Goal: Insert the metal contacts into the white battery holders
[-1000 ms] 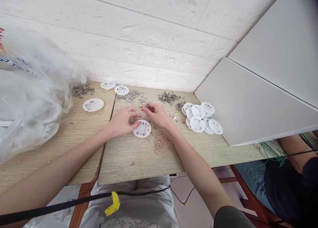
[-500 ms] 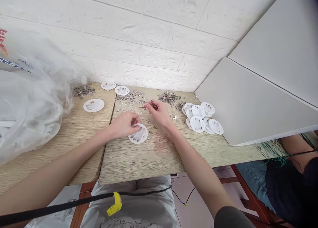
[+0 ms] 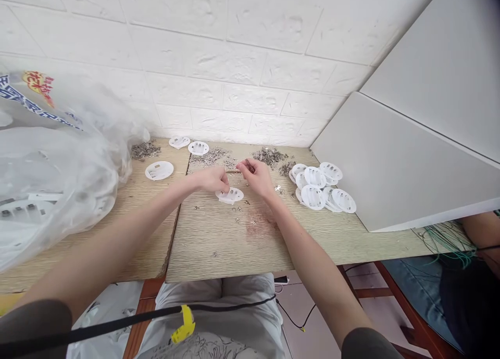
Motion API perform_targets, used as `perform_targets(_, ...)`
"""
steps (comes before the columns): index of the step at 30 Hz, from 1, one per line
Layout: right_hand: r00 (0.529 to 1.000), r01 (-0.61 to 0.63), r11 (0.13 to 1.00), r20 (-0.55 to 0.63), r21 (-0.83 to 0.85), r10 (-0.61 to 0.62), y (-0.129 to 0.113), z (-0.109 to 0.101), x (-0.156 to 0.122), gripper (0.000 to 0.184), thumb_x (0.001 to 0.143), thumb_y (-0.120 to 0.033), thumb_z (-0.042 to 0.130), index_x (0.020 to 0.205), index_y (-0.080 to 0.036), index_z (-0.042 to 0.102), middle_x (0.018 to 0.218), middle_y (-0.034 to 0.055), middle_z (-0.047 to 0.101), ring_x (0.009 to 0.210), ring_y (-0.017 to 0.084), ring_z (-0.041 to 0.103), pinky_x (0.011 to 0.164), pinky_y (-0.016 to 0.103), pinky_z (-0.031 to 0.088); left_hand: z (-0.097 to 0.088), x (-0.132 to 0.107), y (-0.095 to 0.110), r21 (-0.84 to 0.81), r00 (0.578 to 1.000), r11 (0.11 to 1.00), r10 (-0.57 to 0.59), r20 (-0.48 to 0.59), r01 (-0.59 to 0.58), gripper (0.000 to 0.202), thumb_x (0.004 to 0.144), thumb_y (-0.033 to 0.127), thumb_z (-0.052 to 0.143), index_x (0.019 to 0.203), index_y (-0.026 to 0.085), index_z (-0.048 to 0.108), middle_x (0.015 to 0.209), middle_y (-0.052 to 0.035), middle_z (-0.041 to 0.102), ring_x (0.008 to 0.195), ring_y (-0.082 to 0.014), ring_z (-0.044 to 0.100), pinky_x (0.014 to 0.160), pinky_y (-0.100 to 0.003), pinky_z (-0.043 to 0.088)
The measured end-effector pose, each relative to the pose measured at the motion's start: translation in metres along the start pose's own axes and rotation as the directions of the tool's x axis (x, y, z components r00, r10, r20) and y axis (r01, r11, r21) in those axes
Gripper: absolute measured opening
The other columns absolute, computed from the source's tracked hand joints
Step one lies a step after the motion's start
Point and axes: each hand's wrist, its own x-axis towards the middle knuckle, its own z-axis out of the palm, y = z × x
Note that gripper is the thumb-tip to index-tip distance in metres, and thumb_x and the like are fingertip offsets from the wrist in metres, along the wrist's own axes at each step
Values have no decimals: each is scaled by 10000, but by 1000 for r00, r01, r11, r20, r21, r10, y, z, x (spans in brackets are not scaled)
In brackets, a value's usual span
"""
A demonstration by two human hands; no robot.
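My left hand is closed, its fingertips pinching the far-left edge of a white round plastic battery case, which is tilted on the table. Beside it, my right hand is closed around a thin stick-like tool with a brownish tip pointing left, just above the case. A dark part of this tool shows at the fingers; its exact kind is unclear. Small metal contact pieces lie scattered in front of the case.
Along the wall lie heaps of small metal pieces. Finished-looking white cases are stacked at right by a grey panel. More cases lie at left near a plastic bag. Green wires and another person's arm appear far right.
My left hand has moved right and away from me, and the case has gone with it, now seen more edge-on. My right hand stays close by; the whole view has shifted slightly.
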Motion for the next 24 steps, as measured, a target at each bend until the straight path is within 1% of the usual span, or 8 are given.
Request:
perform_targets(3, 1000, 0, 1000, -5, -8, 0, 2, -1, 1, 282, 844, -408, 536, 674, -183, 531, 605, -22, 486, 580, 118, 398, 593, 265, 309, -3, 9, 4, 41, 999, 998, -49, 2, 49, 89, 535, 215, 579, 478, 188, 642, 498, -8, 568, 523, -143, 470, 504, -262, 304)
perform_targets(7, 1000, 16, 1000, -10, -26, -16, 2, -1, 2, 296, 842, -419, 532, 662, -184, 517, 597, -24, 473, 578, 118, 400, 595, 266, 305, -5, 11, 11, 116, 997, 990, -78, -8, 78, 78, 521, 200, 578, 497, 183, 651, 544, -28, 619, 596, -175, 542, 560, -266, 367)
perform_targets(10, 1000, 28, 999, -1, -26, -28, 2, -1, 2, 301, 840, -419, 530, 649, -189, 494, 586, -26, 468, 576, 119, 404, 593, 265, 302, -6, 11, 18, 235, 992, 964, -128, -1, 124, 81, 527, 171, 564, 507, 176, 641, 559, -45, 620, 636, -204, 574, 598, -289, 391)
perform_targets(13, 1000, 27, 999, 9, -24, -27, 2, 0, 2, 302, 847, -408, 522, 642, -191, 476, 582, -27, 473, 573, 118, 408, 591, 262, 300, -6, 11, 26, 361, 982, 917, -188, 8, 172, 76, 542, 148, 559, 493, 172, 612, 553, -58, 599, 663, -225, 594, 635, -305, 408)
perform_targets(16, 999, 24, 999, 22, -27, -24, 3, 1, 2, 294, 852, -396, 523, 647, -189, 483, 579, -29, 472, 574, 118, 413, 595, 259, 303, -5, 15, 31, 419, 975, 885, -223, 2, 202, 111, 533, 123, 566, 436, 174, 546, 520, -73, 563, 668, -250, 605, 654, -324, 425)
perform_targets(18, 999, 28, 999, 26, -33, -27, 4, 2, 3, 286, 853, -387, 528, 653, -185, 494, 580, -29, 472, 577, 117, 413, 598, 257, 304, -2, 17, 32, 438, 972, 872, -234, -23, 220, 133, 512, 104, 568, 415, 177, 513, 514, -84, 558, 655, -270, 611, 632, -340, 433)
perform_targets(20, 999, 34, 999, 25, -40, -33, 4, 3, 3, 285, 856, -375, 529, 648, -183, 491, 579, -30, 468, 578, 115, 409, 598, 255, 300, 2, 19, 32, 454, 969, 857, -237, -70, 243, 130, 508, 97, 572, 427, 178, 509, 528, -95, 572, 657, -284, 620, 610, -343, 441)
perform_targets(24, 999, 41, 997, 24, -66, -40, 3, 3, 2, 292, 869, -355, 524, 637, -183, 476, 575, -34, 466, 578, 109, 401, 597, 251, 291, 12, 16, 30, 468, 963, 844, -201, -178, 262, 66, 558, 116, 588, 535, 178, 590, 605, -120, 634, 728, -301, 654, 623, -335, 471)
